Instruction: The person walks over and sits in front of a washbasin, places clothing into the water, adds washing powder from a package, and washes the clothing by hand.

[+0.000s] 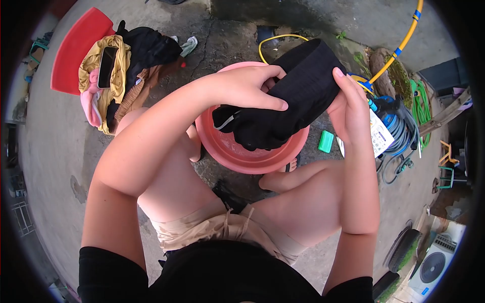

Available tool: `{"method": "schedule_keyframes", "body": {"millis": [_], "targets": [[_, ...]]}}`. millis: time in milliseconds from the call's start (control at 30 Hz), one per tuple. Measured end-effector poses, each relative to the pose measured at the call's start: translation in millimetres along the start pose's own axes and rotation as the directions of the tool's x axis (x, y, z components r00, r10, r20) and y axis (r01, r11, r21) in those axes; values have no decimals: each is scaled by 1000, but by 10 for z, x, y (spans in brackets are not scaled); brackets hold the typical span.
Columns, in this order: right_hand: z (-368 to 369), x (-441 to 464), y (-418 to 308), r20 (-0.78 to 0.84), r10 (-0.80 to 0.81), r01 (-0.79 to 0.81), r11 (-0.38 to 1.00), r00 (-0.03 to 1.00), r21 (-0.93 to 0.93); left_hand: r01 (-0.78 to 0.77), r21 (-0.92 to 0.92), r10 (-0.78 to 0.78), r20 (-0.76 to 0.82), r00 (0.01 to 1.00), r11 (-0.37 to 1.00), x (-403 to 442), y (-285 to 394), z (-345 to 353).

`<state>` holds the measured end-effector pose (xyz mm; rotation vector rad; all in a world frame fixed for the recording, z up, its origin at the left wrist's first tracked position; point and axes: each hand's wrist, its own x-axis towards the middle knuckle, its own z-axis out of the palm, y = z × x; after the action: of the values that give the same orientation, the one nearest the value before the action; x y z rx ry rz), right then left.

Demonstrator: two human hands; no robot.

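A black garment (pixel 283 118) with a wide waistband-like edge is stretched between my hands above a pink plastic basin (pixel 214 151). My left hand (pixel 252 87) grips its left side, thumb across the front and fingers behind the cloth. On the right, my right hand (pixel 348 103) holds the far edge, its thumb at the upper rim. The lower part of the cloth bunches and hangs into the basin, where some water shows. A pale zipper or trim (pixel 227 123) is visible at the left of the cloth. Beside the basin lies a green bar of soap (pixel 326 142).
On the left, a red plastic chair (pixel 78 48) bears piled clothes (pixel 146 48) and a phone (pixel 106 67). A yellow hose (pixel 399 50) comes down at the right, near coiled blue hose (pixel 399 129) and green hose (pixel 420 106). An outdoor air-conditioning unit (pixel 434 265) stands lower right.
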<state>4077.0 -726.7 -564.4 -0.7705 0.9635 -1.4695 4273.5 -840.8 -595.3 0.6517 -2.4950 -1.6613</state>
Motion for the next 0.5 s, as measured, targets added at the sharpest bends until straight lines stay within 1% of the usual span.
{"method": "schedule_keyframes", "body": {"millis": [33,67,100,133,167,233,267,300,333,367,400,433,467,500], "targets": [[-17,-2,-16,-9,-9,9,1000,1000,22,-15,103,17,-10,1000,995,-13,-18,39],[-36,-3,-30,-18,-17,18,999,1000,45,-39,213,59,-90,994,976,-22,-65,92],[-55,0,-41,-27,-25,27,997,999,67,8,283,13,-71,997,959,-16,-58,94],[-74,13,-42,-46,-51,53,998,998,36,53,353,-35,-57,998,934,0,-35,90],[-112,35,-43,-54,-42,40,999,998,-22,96,420,-84,-47,995,902,7,-6,82],[-187,82,-51,-72,-25,15,990,997,-137,98,358,-69,-93,993,929,-44,128,82],[-196,94,-75,-92,38,-77,878,995,-472,96,327,-61,-115,991,940,-59,164,88],[-192,101,-113,-133,89,-158,650,987,-743,79,264,-42,-141,989,961,-49,154,87],[-194,107,-134,-188,121,-219,336,975,-916,59,201,-25,-167,986,978,-32,137,79],[-228,114,-68,-178,150,-193,98,973,-976,37,139,-10,-192,981,990,-16,125,73],[-264,85,10,-134,141,-146,75,981,-986,96,31,-86,-233,969,995,-3,121,77],[-303,50,86,-92,133,-99,51,987,-994,86,-32,-92,-262,961,996,6,111,72],[-347,49,146,-68,158,-93,160,985,-983,74,-95,-99,-291,952,993,9,93,54],[-321,43,136,-60,247,-106,180,967,-978,60,-158,-108,-321,941,986,17,79,33]]}}
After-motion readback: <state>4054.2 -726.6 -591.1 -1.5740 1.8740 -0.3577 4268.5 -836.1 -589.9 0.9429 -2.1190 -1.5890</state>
